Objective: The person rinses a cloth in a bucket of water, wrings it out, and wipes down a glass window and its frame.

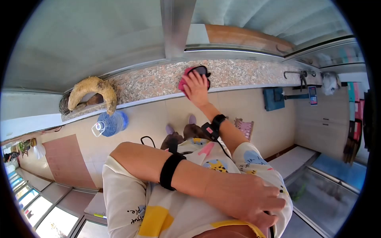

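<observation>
My right hand [195, 86] reaches forward to the speckled stone ledge [147, 81]. It lies flat on a pink cloth [184, 81], its fingers stretched out and slightly apart. A black-edged dark piece [203, 70] shows beside the fingertips. My left forearm crosses my body, and my left hand [250, 198] is near the patterned shirt at the lower right. Its fingers are curled, and what they hold, if anything, is hidden. Both arms wear black bands.
On the ledge's left end lies a furry yellow curved object [95, 87]. Below it stands a large clear water bottle [111, 123]. At the right are a black clamp [302, 76], a phone-like device [313, 96] and a teal object [274, 99]. Glass panels rise behind the ledge.
</observation>
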Demonstrator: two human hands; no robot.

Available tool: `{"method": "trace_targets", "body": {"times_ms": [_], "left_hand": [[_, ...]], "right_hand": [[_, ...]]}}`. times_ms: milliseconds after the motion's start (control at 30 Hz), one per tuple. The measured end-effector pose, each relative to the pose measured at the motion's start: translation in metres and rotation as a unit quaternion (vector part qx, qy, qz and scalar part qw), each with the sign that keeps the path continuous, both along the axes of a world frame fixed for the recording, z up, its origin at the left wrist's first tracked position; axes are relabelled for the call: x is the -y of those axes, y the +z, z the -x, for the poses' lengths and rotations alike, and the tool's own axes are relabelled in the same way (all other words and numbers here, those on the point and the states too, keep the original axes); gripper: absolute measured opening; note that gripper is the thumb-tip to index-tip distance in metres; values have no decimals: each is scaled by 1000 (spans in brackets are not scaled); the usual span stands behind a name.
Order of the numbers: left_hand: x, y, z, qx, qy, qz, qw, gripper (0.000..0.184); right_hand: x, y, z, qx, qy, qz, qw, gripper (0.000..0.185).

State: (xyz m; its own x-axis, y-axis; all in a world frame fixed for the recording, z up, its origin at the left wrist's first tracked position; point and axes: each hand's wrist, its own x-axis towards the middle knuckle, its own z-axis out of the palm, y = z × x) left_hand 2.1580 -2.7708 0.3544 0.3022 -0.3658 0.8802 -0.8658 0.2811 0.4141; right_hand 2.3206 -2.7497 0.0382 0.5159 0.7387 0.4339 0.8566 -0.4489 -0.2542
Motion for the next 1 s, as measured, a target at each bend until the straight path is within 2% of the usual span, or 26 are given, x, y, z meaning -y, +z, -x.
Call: {"method": "trace_targets", "body": {"times_ms": [33,67,133,167,233,300,367,433,500,533,567,633,667,733,767,867,900,933,967,1000], "left_hand": [[7,3,5,-8,26,36,999,18],[12,4,7,-16,53,72,996,17],[11,7,5,-11,48,40,998,15],[12,8,2,-6,47,9,999,16],[18,13,-8,-39,27,6,999,14],[25,18,-22,-74,10,2,997,13],[37,24,-42,-113,-52,-11,992,14],[55,30,-59,-93,-68,-25,993,14],[76,34,-80,-74,-88,-36,993,14],[84,35,-90,-69,-107,-44,991,14],[93,35,-100,-67,-124,-53,989,13],[119,35,-111,-60,-113,-32,991,13],[131,33,-115,-56,-90,-8,994,13],[147,35,-134,-59,-100,-18,993,14],[155,35,-141,-62,-106,-27,992,14],[177,41,-165,-78,-134,-76,985,11],[188,42,-177,-80,-132,-77,985,11],[204,42,-195,-101,-184,-77,975,10],[216,44,-208,-123,-237,-78,961,9],[224,44,-215,-122,-237,-78,961,9]], "right_hand": [[-7,2,7,1,49,7,999,39],[-4,8,2,3,50,10,999,39],[6,17,-17,-12,169,39,985,38],[21,16,-32,3,146,37,989,38],[64,19,-71,5,65,66,996,39],[118,4,-121,14,-66,41,997,39],[170,1,-160,2,-194,-15,981,38],[189,-6,-183,12,-329,-42,943,39],[169,-11,-173,58,-363,-57,928,42],[156,-14,-162,74,-315,-68,944,44],[145,8,-140,14,-226,-33,974,45],[146,24,-116,-12,0,-3,1000,44],[159,22,-123,-16,-4,-4,1000,44],[194,22,-148,-24,71,35,997,42],[217,18,-170,2,10,55,998,40],[295,19,-246,8,-183,2,983,37],[321,9,-274,34,-241,-31,969,36],[352,-3,-310,29,-357,-44,933,37],[354,1,-318,27,-394,-40,918,39],[349,-5,-319,30,-430,-46,901,40]]}}
